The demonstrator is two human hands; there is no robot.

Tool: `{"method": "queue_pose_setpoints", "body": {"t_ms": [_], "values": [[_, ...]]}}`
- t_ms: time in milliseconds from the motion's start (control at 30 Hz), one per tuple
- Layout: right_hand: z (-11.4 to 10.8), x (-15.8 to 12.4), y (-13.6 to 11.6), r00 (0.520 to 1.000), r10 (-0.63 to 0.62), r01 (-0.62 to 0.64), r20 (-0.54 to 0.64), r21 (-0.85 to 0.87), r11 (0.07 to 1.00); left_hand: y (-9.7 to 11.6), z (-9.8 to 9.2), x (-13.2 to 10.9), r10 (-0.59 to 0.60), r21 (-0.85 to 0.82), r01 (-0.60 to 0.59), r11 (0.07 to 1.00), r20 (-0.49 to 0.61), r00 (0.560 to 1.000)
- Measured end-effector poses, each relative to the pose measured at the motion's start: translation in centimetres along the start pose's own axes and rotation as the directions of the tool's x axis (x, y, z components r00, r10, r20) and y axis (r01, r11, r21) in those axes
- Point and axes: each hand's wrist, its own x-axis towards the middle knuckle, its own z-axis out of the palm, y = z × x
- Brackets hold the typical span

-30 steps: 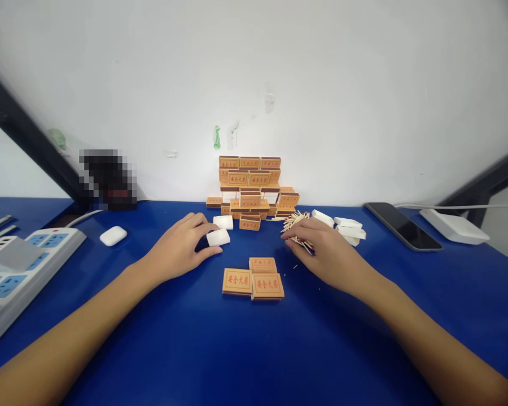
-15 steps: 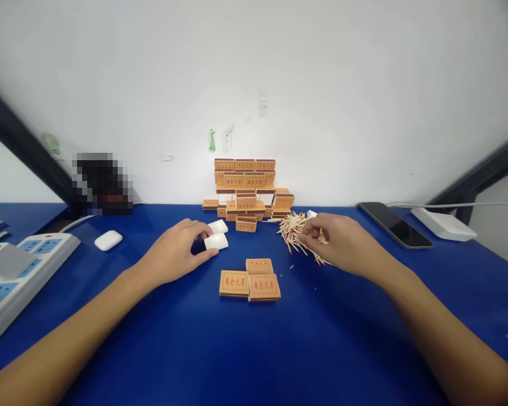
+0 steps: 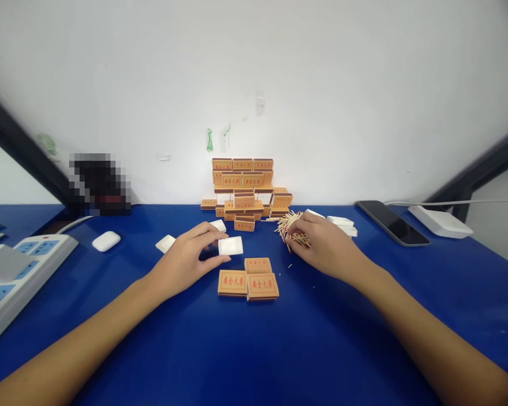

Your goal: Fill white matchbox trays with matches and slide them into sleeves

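My left hand [image 3: 189, 259] pinches a white inner matchbox tray [image 3: 231, 246] between thumb and fingers, just above three orange matchbox sleeves [image 3: 248, 280] lying flat on the blue table [image 3: 254, 349]. Two more white trays lie by it, one [image 3: 165, 243] to the left and one [image 3: 218, 225] behind. My right hand [image 3: 325, 245] is closed over a loose pile of matchsticks [image 3: 291, 229], gripping a bunch. Behind, a stack of orange matchboxes [image 3: 246, 189] leans against the white wall.
Several white trays [image 3: 341, 224] lie behind my right hand. A black phone [image 3: 392, 223] and a white box [image 3: 440, 221] with a cable sit at the right. A white earbud case [image 3: 106, 241] and a power strip [image 3: 12, 276] are at the left.
My left hand has carried its white tray rightward toward the flat sleeves, uncovering another tray at the left. My right hand has closed over the matchstick pile again after lifting from it.
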Motion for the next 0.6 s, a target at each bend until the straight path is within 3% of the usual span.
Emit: {"method": "queue_pose_setpoints", "body": {"t_ms": [367, 600], "values": [[0.0, -0.2, 0.1, 0.998, 0.044, -0.042, 0.035, -0.075, 0.996, -0.6, 0.7, -0.2, -0.01, 0.071, 0.008, 0.997, 0.022, 1.0], [0.0, 0.3, -0.3, 0.965, 0.258, -0.26, -0.036, -0.099, 0.96, -0.6, 1.1, -0.1, 0.019, 0.084, -0.017, 0.996, -0.022, 1.0]]}}
